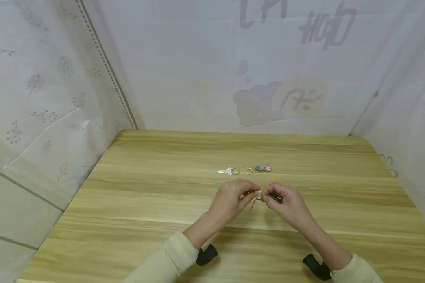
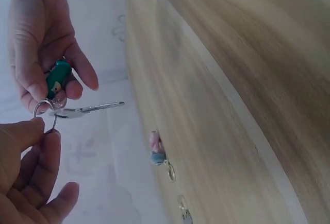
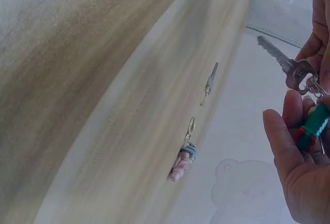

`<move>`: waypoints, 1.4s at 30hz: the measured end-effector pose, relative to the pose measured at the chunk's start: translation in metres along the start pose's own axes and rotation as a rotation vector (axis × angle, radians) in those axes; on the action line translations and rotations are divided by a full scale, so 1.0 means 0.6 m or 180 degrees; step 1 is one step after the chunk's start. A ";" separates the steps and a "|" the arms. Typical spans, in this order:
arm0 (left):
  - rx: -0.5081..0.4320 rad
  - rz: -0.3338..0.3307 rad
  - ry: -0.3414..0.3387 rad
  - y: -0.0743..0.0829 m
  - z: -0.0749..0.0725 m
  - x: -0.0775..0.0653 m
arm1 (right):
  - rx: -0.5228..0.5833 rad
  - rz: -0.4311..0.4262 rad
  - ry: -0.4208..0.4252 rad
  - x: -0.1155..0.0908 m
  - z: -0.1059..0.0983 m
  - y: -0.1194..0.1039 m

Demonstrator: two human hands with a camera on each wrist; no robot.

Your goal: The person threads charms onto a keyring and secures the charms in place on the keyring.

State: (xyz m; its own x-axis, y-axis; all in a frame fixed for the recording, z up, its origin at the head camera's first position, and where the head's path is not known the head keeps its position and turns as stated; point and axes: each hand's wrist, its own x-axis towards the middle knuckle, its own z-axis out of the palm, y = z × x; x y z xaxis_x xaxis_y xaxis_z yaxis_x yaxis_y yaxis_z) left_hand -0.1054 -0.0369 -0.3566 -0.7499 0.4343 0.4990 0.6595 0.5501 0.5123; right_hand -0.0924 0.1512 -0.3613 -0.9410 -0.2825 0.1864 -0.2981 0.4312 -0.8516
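Over the middle of the table, my left hand (image 1: 230, 196) pinches a metal key ring (image 2: 37, 106) between thumb and index fingertip. A silver key (image 3: 297, 74) hangs from that ring and sticks out to the side. Close on the other side, my right hand (image 1: 288, 204) holds a small green charm (image 2: 58, 77) with red parts, its fingertips right at the ring. A small chain (image 3: 312, 86) shows between charm and key. Beyond the hands lie another silver key (image 1: 226, 171) with a gold ring (image 1: 236, 171) and a blue-and-pink figure charm (image 1: 263, 168) with its own gold clasp (image 1: 249, 171).
The wood-grain table (image 1: 145, 196) runs back to a printed cloth wall (image 1: 184, 78), with more cloth at both sides. Near the front, black curved pieces (image 1: 207, 254) show beside both forearms.
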 end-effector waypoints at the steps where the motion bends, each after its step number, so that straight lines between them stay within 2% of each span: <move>1: 0.0050 0.0090 0.0036 -0.001 0.001 0.000 | -0.0025 -0.0010 -0.0008 0.000 0.000 0.000; 6: 0.0171 0.0334 0.0118 -0.003 0.002 -0.002 | -0.0128 -0.0086 -0.0012 0.001 -0.002 0.002; 11: 0.0128 0.0273 0.0088 -0.002 0.002 -0.002 | -0.0192 -0.0116 0.0020 0.001 -0.003 0.002; 19: -0.0394 -0.0238 0.0134 -0.002 0.008 -0.004 | -0.0215 -0.0037 0.0141 -0.001 -0.001 -0.002; 27: -0.1146 -0.0933 0.0106 0.000 0.010 -0.004 | -0.0116 0.0073 0.0162 -0.001 0.003 -0.003; 30: -0.1319 -0.1059 0.0039 0.000 0.011 -0.005 | -0.0066 0.0098 0.0112 0.000 0.003 -0.001; 33: -0.1261 -0.0992 -0.0105 -0.002 0.010 -0.005 | -0.0063 0.0122 0.0047 0.000 0.001 -0.001; 36: -0.0954 -0.0759 -0.0225 -0.003 0.009 -0.005 | -0.0104 0.0125 -0.0017 0.001 -0.002 -0.001; 42: -0.0283 -0.0285 -0.0151 -0.001 0.004 -0.001 | -0.0202 0.0036 -0.0081 0.001 -0.005 -0.001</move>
State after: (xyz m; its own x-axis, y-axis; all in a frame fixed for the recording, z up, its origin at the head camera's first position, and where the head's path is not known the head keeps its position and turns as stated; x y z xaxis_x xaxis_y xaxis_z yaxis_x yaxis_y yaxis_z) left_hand -0.1054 -0.0356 -0.3589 -0.8062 0.4208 0.4158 0.5902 0.5238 0.6143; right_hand -0.0934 0.1531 -0.3590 -0.9402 -0.2987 0.1638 -0.2980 0.4877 -0.8206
